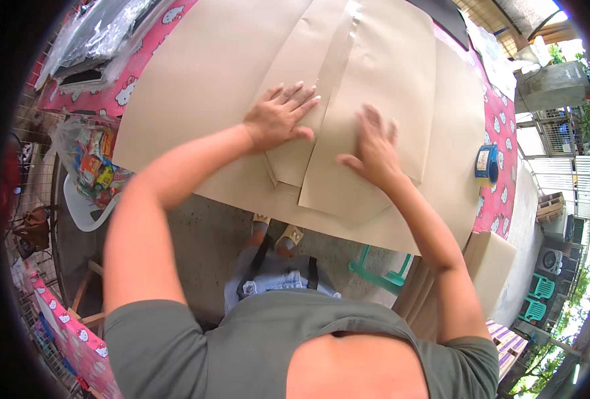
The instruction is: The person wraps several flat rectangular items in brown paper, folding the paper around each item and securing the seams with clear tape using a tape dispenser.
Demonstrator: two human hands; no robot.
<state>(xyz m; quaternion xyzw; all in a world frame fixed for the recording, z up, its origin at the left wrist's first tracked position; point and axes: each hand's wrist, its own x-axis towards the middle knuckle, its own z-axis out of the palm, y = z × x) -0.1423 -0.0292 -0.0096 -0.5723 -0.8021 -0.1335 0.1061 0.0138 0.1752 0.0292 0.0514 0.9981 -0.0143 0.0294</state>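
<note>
A folded piece of brown paper (391, 73) lies on a larger brown sheet (195, 80) spread over the table. Its two side flaps meet near the middle, where a shiny strip of clear tape (355, 20) shows at the far end of the seam. My left hand (278, 120) rests flat on the left flap, fingers spread, next to the seam. On the right flap lies my right hand (375, 146), its fingers extended and slightly blurred. Neither hand holds anything. The near end of the folded paper shows creased, slanting corners.
A blue tape roll (486, 165) stands at the sheet's right edge on a pink patterned tablecloth (501, 120). Plastic-wrapped items (102, 46) lie far left. Below them, a bag of colourful packets (99, 159) sits on a white chair (82, 206). A green stool (378, 269) is under the table.
</note>
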